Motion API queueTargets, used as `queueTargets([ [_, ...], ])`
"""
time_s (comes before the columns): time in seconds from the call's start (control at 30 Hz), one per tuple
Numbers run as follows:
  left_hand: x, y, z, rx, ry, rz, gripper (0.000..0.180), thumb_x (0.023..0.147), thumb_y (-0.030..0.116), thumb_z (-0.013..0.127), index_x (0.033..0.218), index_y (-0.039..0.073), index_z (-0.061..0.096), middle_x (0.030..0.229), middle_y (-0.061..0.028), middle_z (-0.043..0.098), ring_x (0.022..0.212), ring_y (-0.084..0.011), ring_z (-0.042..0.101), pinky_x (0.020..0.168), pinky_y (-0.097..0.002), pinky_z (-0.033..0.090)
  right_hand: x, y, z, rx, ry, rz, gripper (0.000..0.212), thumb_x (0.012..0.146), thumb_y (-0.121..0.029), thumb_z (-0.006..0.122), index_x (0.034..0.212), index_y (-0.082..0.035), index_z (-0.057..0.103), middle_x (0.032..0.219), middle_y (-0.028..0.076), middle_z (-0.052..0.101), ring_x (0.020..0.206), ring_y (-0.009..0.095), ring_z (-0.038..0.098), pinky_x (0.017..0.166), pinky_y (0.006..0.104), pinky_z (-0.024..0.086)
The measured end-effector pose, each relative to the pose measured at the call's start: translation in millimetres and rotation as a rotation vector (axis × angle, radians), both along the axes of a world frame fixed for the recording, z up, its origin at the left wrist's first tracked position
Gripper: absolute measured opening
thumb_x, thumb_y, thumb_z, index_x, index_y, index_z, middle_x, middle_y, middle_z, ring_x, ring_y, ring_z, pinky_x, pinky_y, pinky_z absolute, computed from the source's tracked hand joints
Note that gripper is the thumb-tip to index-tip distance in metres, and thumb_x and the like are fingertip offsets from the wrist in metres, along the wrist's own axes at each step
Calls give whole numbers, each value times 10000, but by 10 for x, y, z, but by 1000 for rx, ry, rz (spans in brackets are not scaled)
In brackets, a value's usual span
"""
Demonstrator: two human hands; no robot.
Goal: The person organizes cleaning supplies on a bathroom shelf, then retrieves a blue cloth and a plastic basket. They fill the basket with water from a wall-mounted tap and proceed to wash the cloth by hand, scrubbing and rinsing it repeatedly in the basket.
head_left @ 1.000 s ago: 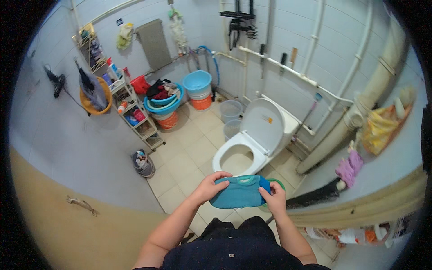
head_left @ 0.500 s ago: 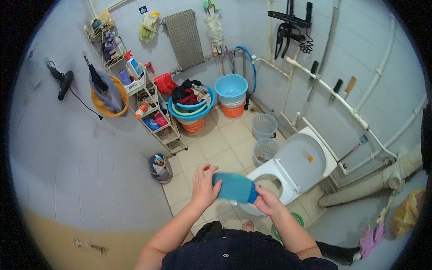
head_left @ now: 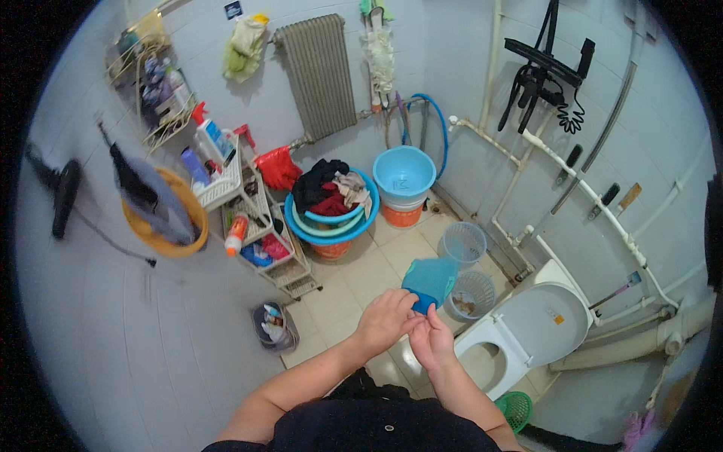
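A flat teal bath mitt (head_left: 431, 277) with a darker blue ribbed cuff hangs in front of me, its wide end pointing away. My left hand (head_left: 386, 322) is closed at the left edge of the cuff, fingers bent around it. At the cuff's lower right edge, my right hand (head_left: 433, 339) grips with thumb and fingers. The two hands almost touch each other. Past the mitt, two grey plastic wastebaskets stand on the floor; the nearer wastebasket (head_left: 482, 288) has some litter inside.
An open toilet (head_left: 506, 339) stands at my right, a green basket (head_left: 520, 407) below it. Ahead are a blue basin (head_left: 374, 218) heaped with clothes and another blue basin (head_left: 404, 172) on a bucket. A narrow shelf rack (head_left: 265, 192) and a small bin (head_left: 263, 335) line the left wall.
The mitt has swung from lying sideways to pointing away from me. My left hand has moved from its wide end to the cuff, beside my right hand. The view has shifted left.
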State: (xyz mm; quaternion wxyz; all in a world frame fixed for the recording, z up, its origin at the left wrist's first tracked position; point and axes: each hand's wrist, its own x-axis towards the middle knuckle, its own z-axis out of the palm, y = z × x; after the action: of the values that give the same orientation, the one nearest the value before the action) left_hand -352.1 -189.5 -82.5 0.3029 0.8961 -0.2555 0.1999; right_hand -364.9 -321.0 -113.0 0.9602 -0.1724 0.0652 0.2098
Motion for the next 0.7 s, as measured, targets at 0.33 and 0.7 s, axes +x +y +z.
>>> queueTargets([
  [0.33,1019,170,-398,337,94,-371,205,779,255,599,878,78,564,769,-63,577,728,-290,574,602,-394,455,627,197,-385,-152,314,-341,332,946,-210,410,1173,30,441,1140,167,559,1066,266,536,949,373,405],
  [0.7,2024,-394,-398,-41,735,-525,200,822,233,550,866,39,529,796,-156,581,757,-341,575,656,-427,443,1857,-486,-766,-143,256,-374,363,886,-127,546,1224,-13,478,1198,126,552,1092,281,522,967,385,398],
])
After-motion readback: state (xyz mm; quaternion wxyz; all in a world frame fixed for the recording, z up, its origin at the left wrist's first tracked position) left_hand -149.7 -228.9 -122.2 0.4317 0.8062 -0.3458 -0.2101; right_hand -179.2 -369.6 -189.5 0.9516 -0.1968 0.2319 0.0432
